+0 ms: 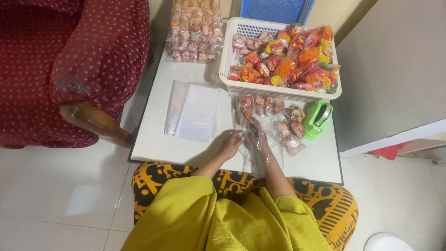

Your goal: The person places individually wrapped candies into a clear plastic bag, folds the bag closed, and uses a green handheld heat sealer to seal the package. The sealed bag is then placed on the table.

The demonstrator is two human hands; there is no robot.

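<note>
The right hand point(258, 139) sits flat-fingered inside a clear plastic bag point(260, 122), spreading it, while the left hand point(231, 145) pinches its mouth, near the snack packets point(290, 130).

A clear plastic bag point(254, 122), part-filled with small orange-and-pink snack packets, lies crumpled on the white table.

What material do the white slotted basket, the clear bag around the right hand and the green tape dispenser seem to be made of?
The white slotted basket looks like rigid moulded plastic, matte, judging by its even slots and thick rim. The clear bag seems to be thin glossy plastic film: the right hand shows through it, and it wrinkles. The green tape dispenser looks like hard, smooth plastic with a slight shine.
</note>
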